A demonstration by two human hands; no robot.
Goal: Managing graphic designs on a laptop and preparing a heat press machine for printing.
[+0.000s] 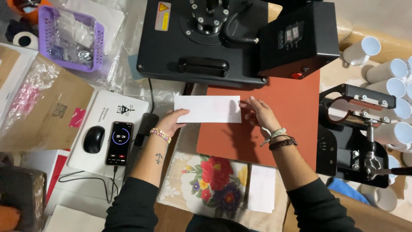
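paper strip [207, 109] held flat over the red-brown press mat [283, 129] | your left hand [171, 122] pinches its left end, right hand [261, 114] grips the right end | press [201, 43] swung away, nothing pressed yet | white mugs [392, 71] sit untouched on the right

White paper [208, 109] over a rust-red mat [279, 129]. Black press [201, 43] with a yellow-and-white label [162, 16]. Cloth [206, 180] with red, purple and yellow flowers on cream. Lilac basket [71, 38]. Black mouse [93, 139] and black phone [119, 142] on a white laptop [137, 107]. White mugs [395, 86]. Pastel bead bracelet [160, 135].
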